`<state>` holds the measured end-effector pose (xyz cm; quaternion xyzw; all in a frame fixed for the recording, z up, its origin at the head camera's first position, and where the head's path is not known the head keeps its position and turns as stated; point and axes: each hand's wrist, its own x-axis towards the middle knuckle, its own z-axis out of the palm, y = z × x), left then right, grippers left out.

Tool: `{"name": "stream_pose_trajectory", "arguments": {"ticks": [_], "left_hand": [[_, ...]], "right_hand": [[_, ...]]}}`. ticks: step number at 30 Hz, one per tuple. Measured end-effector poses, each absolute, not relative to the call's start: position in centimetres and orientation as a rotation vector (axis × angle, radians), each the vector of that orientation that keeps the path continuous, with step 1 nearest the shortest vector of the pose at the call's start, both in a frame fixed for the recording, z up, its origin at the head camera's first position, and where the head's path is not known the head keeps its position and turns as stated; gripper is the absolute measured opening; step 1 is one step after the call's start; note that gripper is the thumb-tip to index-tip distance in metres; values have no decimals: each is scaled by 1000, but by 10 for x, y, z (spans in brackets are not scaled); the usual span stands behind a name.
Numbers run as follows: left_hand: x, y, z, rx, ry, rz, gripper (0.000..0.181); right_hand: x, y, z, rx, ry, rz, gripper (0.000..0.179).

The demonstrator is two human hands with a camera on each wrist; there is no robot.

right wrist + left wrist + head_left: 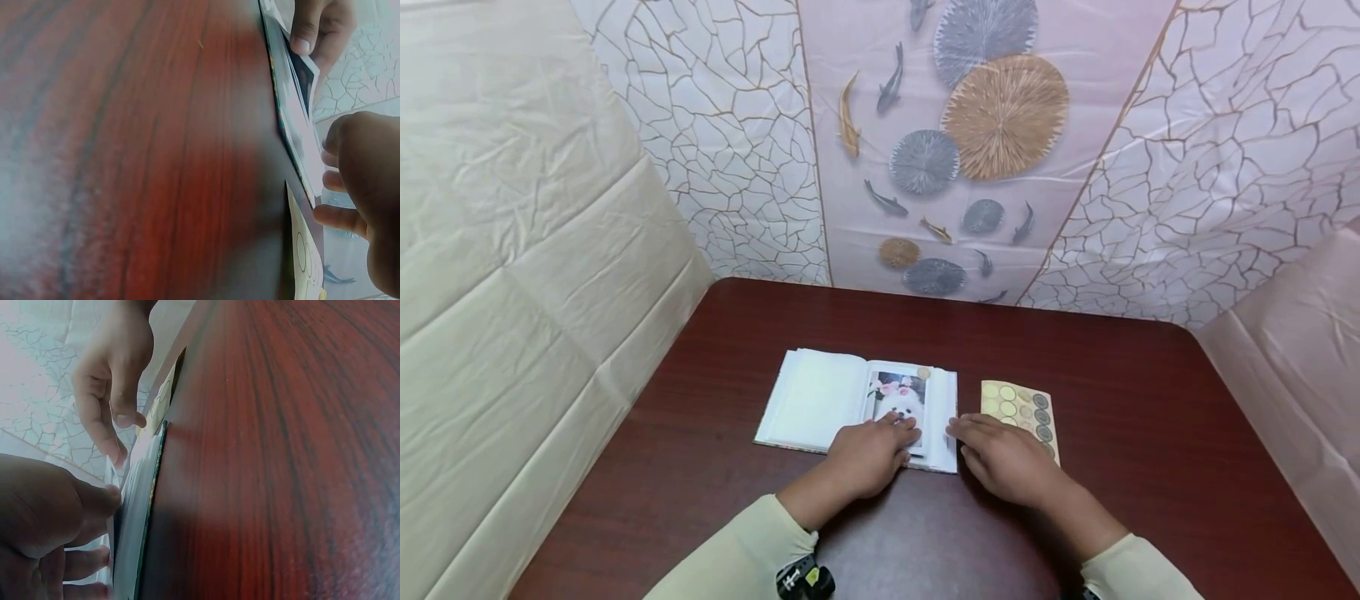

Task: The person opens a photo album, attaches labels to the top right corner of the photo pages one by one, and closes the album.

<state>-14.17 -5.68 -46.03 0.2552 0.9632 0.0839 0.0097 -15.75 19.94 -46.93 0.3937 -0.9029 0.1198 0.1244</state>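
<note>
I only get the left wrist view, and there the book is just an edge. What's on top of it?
Observer: The head view shows a photo of a white dog on the right-hand page of the book.
Visitor: Sweet! And that yellowish thing beyond it?
Observer: That's a sheet bearing columns of discs, with the rightmost column dark grey.
Visitor: Is there a disc like those on the book too?
Observer: Yes, a tan disc sits at the top right corner of the photo.
</note>
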Motion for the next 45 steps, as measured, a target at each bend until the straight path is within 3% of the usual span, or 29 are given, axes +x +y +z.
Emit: {"name": "stream_pose_trajectory", "arguments": {"ticks": [12,25,34,45], "left_hand": [[-142,-60,-463,815,3034,350,34],[-145,-68,-465,716,3035,827,19],[-142,-75,-461,648,3070,1017,21],[-139,-82,-457,640,3161,1167,17]], "right_hand": [[-141,191,-472,1187,-2670,348,44],[-129,190,-476,1234,-2679,336,56],[-125,186,-476,1283,-2683,319,63],[-125,187,-480,1297,-2647,268,62]]}}
